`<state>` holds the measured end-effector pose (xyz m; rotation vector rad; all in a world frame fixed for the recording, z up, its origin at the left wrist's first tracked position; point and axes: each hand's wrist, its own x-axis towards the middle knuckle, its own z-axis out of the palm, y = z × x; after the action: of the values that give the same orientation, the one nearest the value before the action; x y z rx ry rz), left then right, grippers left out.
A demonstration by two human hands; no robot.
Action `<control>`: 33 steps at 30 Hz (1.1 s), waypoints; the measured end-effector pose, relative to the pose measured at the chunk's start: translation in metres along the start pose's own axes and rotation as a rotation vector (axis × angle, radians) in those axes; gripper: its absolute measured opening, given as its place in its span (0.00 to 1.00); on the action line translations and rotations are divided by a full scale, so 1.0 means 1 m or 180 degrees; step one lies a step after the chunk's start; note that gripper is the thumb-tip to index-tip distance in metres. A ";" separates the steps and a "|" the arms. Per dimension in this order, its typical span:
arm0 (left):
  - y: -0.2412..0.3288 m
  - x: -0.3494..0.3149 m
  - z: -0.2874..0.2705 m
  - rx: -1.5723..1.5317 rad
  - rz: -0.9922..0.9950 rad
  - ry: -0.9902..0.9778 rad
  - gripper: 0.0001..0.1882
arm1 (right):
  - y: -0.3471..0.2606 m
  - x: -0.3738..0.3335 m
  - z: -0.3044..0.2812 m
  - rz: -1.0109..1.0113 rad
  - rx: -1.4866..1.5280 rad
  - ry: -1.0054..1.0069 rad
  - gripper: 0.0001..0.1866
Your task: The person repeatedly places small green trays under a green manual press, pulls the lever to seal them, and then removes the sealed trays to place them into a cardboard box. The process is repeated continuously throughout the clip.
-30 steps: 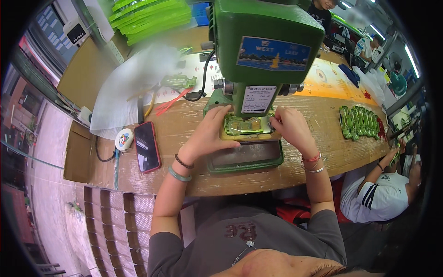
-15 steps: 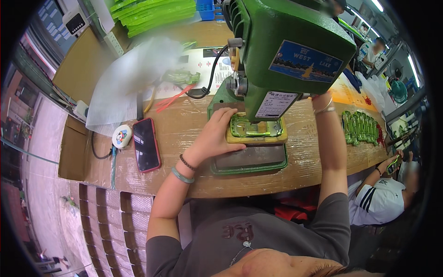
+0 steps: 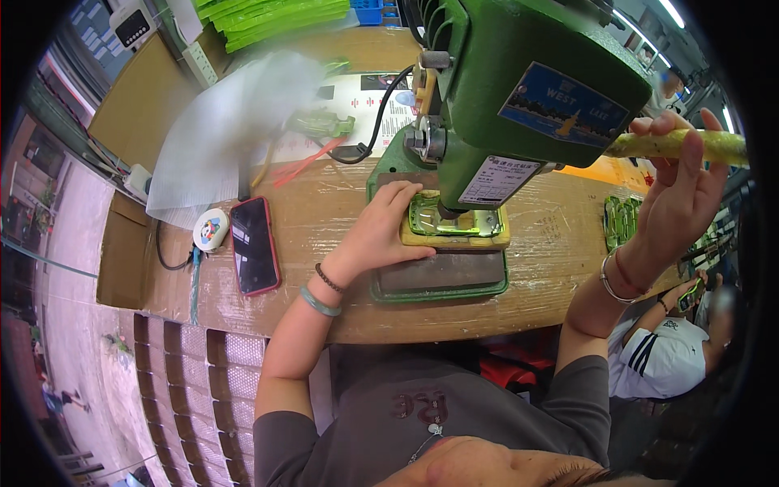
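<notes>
A green bench drill press (image 3: 527,105) stands before me, its spindle end low over a shiny green plastic part (image 3: 479,222). That part lies in a yellow block (image 3: 430,241) on the machine's base plate (image 3: 442,276). My left hand (image 3: 381,223) grips the block's left end, thumb along the near side and fingers at the far side. At the right, my right hand (image 3: 677,174) is raised, fingers round a yellow-wrapped lever (image 3: 722,147) of the drill press. Whether the drill tip touches the part is hidden.
A red-edged phone (image 3: 255,245) and a round white case (image 3: 211,230) lie left of the base. Clear plastic wrap (image 3: 219,138) and another green part (image 3: 320,124) are behind them. Several green parts (image 3: 621,221) sit at the right. Another person (image 3: 661,345) sits at far right.
My right hand has come from behind the machine's right side out to the right and nearer, and the yellow lever now shows in it. My left hand still holds the block.
</notes>
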<state>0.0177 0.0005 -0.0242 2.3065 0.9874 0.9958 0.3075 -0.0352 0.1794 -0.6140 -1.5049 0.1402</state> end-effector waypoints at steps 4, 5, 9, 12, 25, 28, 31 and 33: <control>-0.001 -0.001 0.001 0.0002 0.0044 0.0029 0.49 | -0.003 -0.007 0.001 0.0010 -0.0117 0.0133 0.18; -0.001 0.000 0.001 -0.0024 0.0021 0.0004 0.50 | -0.004 -0.010 0.002 -0.0006 -0.0134 0.0146 0.18; 0.001 0.001 0.001 -0.0069 0.0000 -0.0046 0.50 | -0.007 -0.035 0.008 -0.0338 -0.0303 0.0566 0.18; -0.001 -0.003 -0.001 0.0024 0.0008 0.0087 0.48 | 0.006 -0.088 0.014 -0.0739 -0.0234 0.0895 0.18; 0.003 -0.002 -0.015 -0.0007 -0.0047 -0.0062 0.45 | 0.003 -0.017 0.008 -0.0029 0.0128 0.0343 0.16; 0.004 -0.002 -0.021 -0.0041 -0.0146 -0.0153 0.45 | 0.003 -0.024 0.007 -0.0161 0.0176 0.0353 0.16; 0.004 -0.003 -0.020 -0.0029 -0.0150 -0.0127 0.44 | 0.003 -0.026 0.008 -0.0168 0.0110 0.0376 0.17; 0.004 -0.004 -0.019 0.0011 -0.0108 -0.0083 0.45 | 0.001 -0.027 0.008 -0.0136 0.0047 0.0399 0.17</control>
<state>0.0030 -0.0024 -0.0113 2.2919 1.0153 0.9488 0.2981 -0.0442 0.1548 -0.5683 -1.3936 0.0784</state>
